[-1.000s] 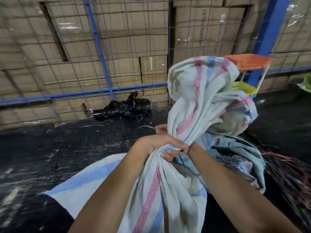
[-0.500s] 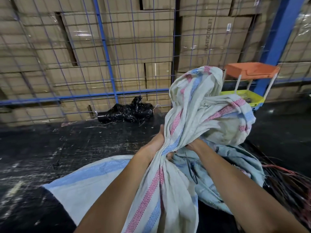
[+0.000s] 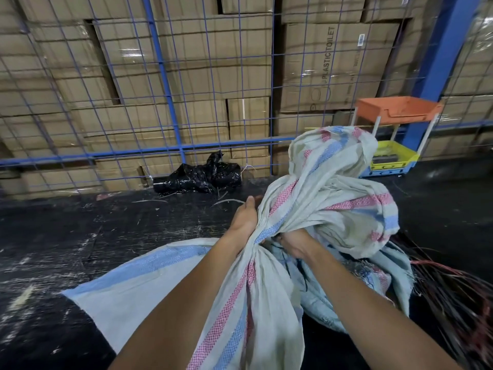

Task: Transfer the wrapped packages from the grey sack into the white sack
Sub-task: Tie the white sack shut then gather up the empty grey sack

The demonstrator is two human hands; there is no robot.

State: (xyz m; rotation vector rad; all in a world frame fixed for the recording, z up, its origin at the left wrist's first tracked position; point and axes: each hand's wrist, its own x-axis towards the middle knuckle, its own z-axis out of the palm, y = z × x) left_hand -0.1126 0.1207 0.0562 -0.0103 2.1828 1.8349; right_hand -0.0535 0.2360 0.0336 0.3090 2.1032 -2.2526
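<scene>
White sack (image 3: 328,209), striped pink and blue, was bunched at its neck between your two hands, its loose top flopping up and over to the right. Your left hand (image 3: 244,218) lay against the left of the gathered neck, thumb pointing forward; the fingers were hidden behind the cloth, so I could not tell its grip. Your right hand (image 3: 293,243) was curled into the folds just right of the neck, clenched on the sack. The sack's body hung down toward you between your forearms.

Grey sack (image 3: 373,289), pale blue-grey, lay crumpled under and right of the white one, touching it, on the black floor (image 3: 80,236). Another flat woven sack (image 3: 138,284) with a blue stripe lay on the floor to your left, partly under your left arm. No packages showed.

Thin dark and red strands (image 3: 458,295) spread over the floor at far right. A black bag (image 3: 197,178) sat against the blue wire fence (image 3: 162,76), with stacked cartons (image 3: 328,62) behind it. An orange tray (image 3: 397,109) stood over a yellow tray (image 3: 392,157) by the blue post (image 3: 445,49)
</scene>
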